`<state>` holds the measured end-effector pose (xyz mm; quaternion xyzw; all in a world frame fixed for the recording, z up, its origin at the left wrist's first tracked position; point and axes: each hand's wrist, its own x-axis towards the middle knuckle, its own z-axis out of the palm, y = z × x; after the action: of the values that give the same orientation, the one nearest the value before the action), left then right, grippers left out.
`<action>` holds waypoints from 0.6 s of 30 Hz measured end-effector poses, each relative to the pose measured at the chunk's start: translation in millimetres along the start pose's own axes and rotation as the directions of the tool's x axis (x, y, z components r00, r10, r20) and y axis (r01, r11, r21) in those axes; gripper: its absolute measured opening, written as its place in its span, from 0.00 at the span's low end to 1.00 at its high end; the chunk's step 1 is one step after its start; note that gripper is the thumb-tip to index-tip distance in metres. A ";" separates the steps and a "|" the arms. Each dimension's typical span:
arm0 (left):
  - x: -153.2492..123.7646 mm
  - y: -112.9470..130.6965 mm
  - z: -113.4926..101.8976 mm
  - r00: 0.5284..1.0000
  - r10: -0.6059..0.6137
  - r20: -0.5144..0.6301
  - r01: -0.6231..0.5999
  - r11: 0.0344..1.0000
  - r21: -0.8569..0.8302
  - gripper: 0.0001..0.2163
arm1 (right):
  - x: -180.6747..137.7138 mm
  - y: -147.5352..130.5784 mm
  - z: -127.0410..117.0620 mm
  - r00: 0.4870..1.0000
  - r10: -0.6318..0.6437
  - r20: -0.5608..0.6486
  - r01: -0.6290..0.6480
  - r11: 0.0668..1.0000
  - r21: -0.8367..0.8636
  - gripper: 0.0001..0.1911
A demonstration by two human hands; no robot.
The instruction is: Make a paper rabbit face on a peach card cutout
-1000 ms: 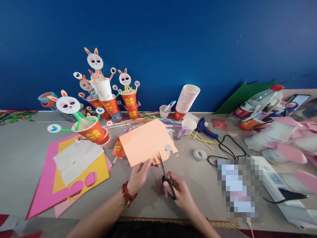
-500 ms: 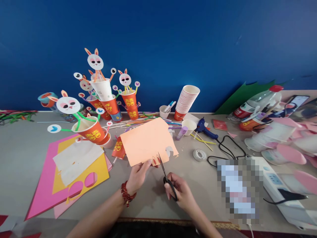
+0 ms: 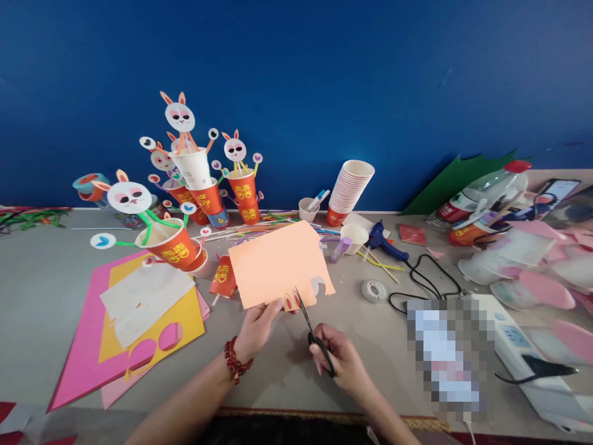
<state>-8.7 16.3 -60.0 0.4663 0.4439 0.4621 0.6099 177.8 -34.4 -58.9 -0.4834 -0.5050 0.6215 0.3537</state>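
My left hand (image 3: 257, 326), with a red bead bracelet on the wrist, pinches the lower edge of a peach-orange paper sheet (image 3: 276, 262) held above the table. Small ear shapes with pink centres are drawn on that edge right by my fingers. My right hand (image 3: 340, 360) grips black scissors (image 3: 311, 327) whose blades point up into the sheet's lower edge, just right of the drawn ears. A rounded notch is cut out of the sheet to the right of the blades.
Pink and yellow sheets (image 3: 99, 334) with cut-outs lie at left. Red paper cups with bunny faces (image 3: 178, 244) stand behind, beside a cup stack (image 3: 348, 188), straws, a blue glue gun (image 3: 384, 241), tape roll (image 3: 374, 290), power strip (image 3: 528, 361) and pink-eared cups (image 3: 532, 272) at right.
The paper sheet has tilted and shifted slightly to the right. My right hand with the scissors has dropped a little lower and rightward; both grips are unchanged.
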 end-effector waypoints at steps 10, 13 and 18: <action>1.1 1.6 -6.1 0.996 -0.090 -0.011 0.090 0.994 -0.059 0.18 | -0.7 -3.7 -9.9 0.997 0.031 0.068 -0.031 1.000 0.000 0.28; 0.8 1.4 -8.7 0.993 -0.114 -0.013 0.113 0.992 -0.053 0.19 | -1.9 -4.0 -12.1 0.997 0.035 0.062 -0.033 0.999 -0.026 0.27; 0.6 6.5 -11.8 0.991 -0.135 -0.011 0.134 0.990 -0.030 0.19 | -2.8 -3.0 -16.0 0.998 0.027 0.065 -0.024 0.998 -0.055 0.27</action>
<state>-21.1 19.6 -55.8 0.4233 0.4718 0.4293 0.6434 193.8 -31.7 -55.6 -0.4784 -0.5267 0.6276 0.3159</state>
